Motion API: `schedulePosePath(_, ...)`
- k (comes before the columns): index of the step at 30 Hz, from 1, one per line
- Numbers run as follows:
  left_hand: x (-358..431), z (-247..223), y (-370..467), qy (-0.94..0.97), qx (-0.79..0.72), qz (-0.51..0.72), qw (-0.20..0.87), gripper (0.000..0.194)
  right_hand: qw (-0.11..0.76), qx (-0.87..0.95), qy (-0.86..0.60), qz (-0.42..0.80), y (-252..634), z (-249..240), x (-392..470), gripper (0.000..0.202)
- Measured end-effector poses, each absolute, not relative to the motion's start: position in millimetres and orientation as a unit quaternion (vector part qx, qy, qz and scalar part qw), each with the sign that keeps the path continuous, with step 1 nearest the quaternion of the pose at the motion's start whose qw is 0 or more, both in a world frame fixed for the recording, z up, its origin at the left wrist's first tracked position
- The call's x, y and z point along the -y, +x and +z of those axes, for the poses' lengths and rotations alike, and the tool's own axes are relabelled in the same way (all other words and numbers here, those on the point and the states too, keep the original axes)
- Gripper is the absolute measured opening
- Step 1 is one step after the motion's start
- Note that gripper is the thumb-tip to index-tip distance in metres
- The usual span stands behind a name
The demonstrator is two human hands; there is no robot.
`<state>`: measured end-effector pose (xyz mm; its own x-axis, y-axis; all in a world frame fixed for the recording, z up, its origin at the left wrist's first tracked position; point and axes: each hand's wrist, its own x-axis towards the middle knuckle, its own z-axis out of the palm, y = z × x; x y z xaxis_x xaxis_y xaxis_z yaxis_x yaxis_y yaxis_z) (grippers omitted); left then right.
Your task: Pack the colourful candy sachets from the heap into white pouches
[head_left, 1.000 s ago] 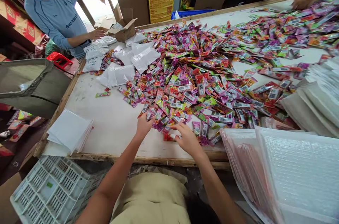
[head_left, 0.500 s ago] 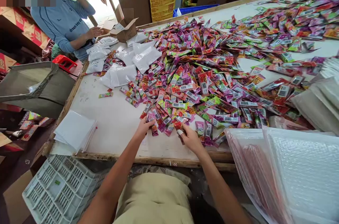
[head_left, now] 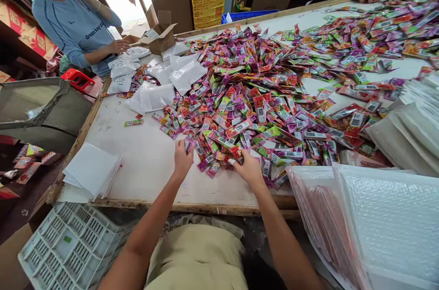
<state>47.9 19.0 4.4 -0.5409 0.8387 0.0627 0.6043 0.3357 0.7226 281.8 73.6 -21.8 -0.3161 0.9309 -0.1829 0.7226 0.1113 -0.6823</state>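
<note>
A wide heap of small snack packets (head_left: 226, 102), purple, red, green and orange with barcodes, spreads over the white table (head_left: 147, 162). At the heap's near left edge my left hand (head_left: 183, 158) is closed on a purple packet (head_left: 188, 144), mostly covered by the fingers. My right hand (head_left: 248, 169) pinches a red packet (head_left: 236, 153) at the near side of the heap; a white wrap shows on one of its fingers. Whether either hand holds more than one packet is hidden.
White bubble mailers (head_left: 377, 217) stand at the front right, and flat white bags (head_left: 92, 166) lie front left. Filled white pouches (head_left: 187, 72) and an open carton (head_left: 159, 36) are farther back. Two co-workers (head_left: 82, 29) are across the table. A plastic crate (head_left: 72, 244) sits below.
My left hand has moved slightly left and away from me with the purple packet. My right hand has shifted a little right, still on a red packet. The far-right co-worker's hands have moved.
</note>
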Motion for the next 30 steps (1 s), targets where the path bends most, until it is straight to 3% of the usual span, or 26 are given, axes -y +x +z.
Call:
schedulePosePath(4, -56, 15, 72, 0.704, -0.68, 0.188, 0.08, 0.043, 0.155, 0.764, -0.535, 0.327, 278, -18, -76, 0.024)
schedulePosePath(7, -78, 8, 91, 0.783, -0.615, 0.064, 0.064, 0.036, 0.092, 0.797, -0.521, 0.291, 268, -22, -68, 0.025)
schedulePosePath(9, -83, 3, 95, 0.78, -0.622, 0.044, 0.059, 0.029, 0.073, 0.799, -0.525, 0.283, 267, -28, -61, 0.026)
schedulePosePath(15, -63, 18, 63, 0.65, -0.703, 0.252, 0.143, 0.011, 0.122, 0.786, -0.526, 0.299, 279, -38, -55, 0.015)
schedulePosePath(21, -23, 22, 15, 0.346, -0.703, 0.481, 0.393, 0.029, 0.178, 0.788, -0.543, 0.23, 279, -46, -52, 0.011)
schedulePosePath(26, -8, 16, 7, 0.196, -0.678, 0.498, 0.504, 0.05, 0.123, 0.801, -0.551, 0.199, 273, -41, -46, 0.014)
schedulePosePath(30, -11, 12, 13, 0.182, -0.681, 0.48, 0.522, 0.055, 0.072, 0.801, -0.553, 0.218, 272, -35, -53, 0.01)
